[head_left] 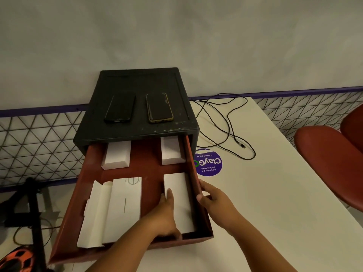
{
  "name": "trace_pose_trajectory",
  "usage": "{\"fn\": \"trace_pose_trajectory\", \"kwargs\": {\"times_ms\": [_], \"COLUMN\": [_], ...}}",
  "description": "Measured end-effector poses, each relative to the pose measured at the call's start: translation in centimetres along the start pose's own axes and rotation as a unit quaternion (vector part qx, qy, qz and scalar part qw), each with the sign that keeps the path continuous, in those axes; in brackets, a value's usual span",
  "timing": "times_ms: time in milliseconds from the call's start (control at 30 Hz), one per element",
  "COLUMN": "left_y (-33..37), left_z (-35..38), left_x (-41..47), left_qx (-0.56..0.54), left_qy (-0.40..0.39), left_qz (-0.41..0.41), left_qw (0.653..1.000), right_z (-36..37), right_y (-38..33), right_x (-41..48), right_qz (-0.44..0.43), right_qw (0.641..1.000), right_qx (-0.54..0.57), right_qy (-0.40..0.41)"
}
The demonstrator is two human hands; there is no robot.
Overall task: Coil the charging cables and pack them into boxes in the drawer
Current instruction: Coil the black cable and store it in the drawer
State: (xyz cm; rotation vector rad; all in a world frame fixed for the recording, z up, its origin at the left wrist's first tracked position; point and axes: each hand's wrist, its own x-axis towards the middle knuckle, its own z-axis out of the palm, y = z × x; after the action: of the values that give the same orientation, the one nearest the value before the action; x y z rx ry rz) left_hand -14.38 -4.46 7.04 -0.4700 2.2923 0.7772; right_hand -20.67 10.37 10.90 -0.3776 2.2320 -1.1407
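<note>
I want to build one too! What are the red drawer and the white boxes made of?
The red drawer looks like painted wood or thick board: matte, with scuffed edges. The white boxes look like thin matte cardboard; the open box shows folded flaps.

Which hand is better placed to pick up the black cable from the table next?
Probably the right hand: it touches the drawer's right wall, nearest the black cable. The left hand rests on a white box inside.
</note>
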Motion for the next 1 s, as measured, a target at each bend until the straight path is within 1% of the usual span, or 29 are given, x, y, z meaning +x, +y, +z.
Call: {"fn": "trace_pose_trajectory", "kwargs": {"times_ms": [300,533,600,700,767,867,933,1000], "left_y": [0.2,0.1,0.1,-0.3,-0.6,-0.5,-0.4,-0.3], "left_z": [-0.3,-1.4,-1.5,-1.3,-1.2,-1.3,-1.3,-1.4], "left_x": [0.8,2.6,3.0,3.1,3.1,3.2,3.3,3.3], "left_qx": [0.05,0.096,0.099,0.092,0.085,0.088,0.084,0.077], "left_qy": [0.057,0.155,0.166,0.17,0.172,0.174,0.172,0.168], "left_qz": [-0.001,0.001,0.002,0.007,0.01,0.011,0.008,0.011], "left_qw": [0.997,0.983,0.981,0.981,0.981,0.981,0.982,0.983], "right_z": [0.1,0.5,0.6,0.6,0.4,0.1,-0.2,-0.1], "right_y": [0.4,1.6,1.6,1.2,0.8,0.1,-0.3,-0.3], "right_x": [0.1,0.4,0.3,0.1,-0.4,-1.4,-1.9,-2.1], "right_qz": [-0.009,-0.038,-0.06,-0.087,-0.092,-0.097,-0.08,-0.057], "right_qw": [1.0,0.999,0.998,0.993,0.988,0.972,0.954,0.931], "right_qx": [0.0,0.003,-0.013,-0.07,-0.121,-0.191,-0.25,-0.32], "right_qy": [-0.004,0.007,0.016,0.026,-0.004,-0.094,-0.142,-0.165]}}
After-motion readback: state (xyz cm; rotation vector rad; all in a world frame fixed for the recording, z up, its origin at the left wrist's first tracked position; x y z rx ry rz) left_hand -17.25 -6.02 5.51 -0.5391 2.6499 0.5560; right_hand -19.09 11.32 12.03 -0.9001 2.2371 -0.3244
